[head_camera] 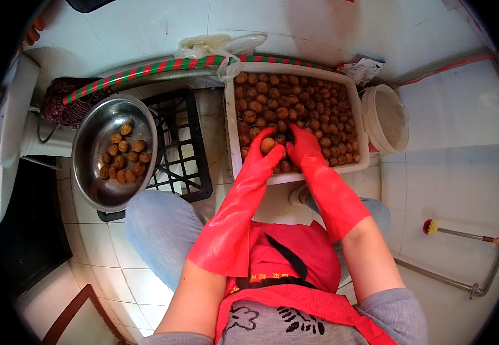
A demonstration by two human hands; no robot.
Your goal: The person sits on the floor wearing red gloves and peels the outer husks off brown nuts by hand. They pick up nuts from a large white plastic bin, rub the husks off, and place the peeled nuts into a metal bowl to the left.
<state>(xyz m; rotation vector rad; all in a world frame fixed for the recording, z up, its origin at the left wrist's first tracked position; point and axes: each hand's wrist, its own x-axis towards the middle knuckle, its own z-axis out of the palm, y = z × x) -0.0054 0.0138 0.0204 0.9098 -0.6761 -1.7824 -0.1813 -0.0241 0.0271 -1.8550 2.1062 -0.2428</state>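
Note:
Walnuts in their shells [281,113] lie in dark liquid in a large white plastic tub [363,148]. My left hand [263,153], in a long red rubber glove, holds one lighter walnut [267,145] between thumb and fingers over the tub's near side. Close beside it is my right hand [303,144], gloved the same way; its fingertips are down among the walnuts, and I cannot tell whether they grip one. To the left, a steel basin [96,172] holds several yellowish-brown walnuts [120,161] on its bottom.
Under the basin's right side is a black plastic crate [197,159]. A white bucket [385,118] stands right of the tub. A striped red and green pipe [146,71] runs behind, with plastic bags [206,46] on it. A dark red net bag [66,105] lies behind the basin.

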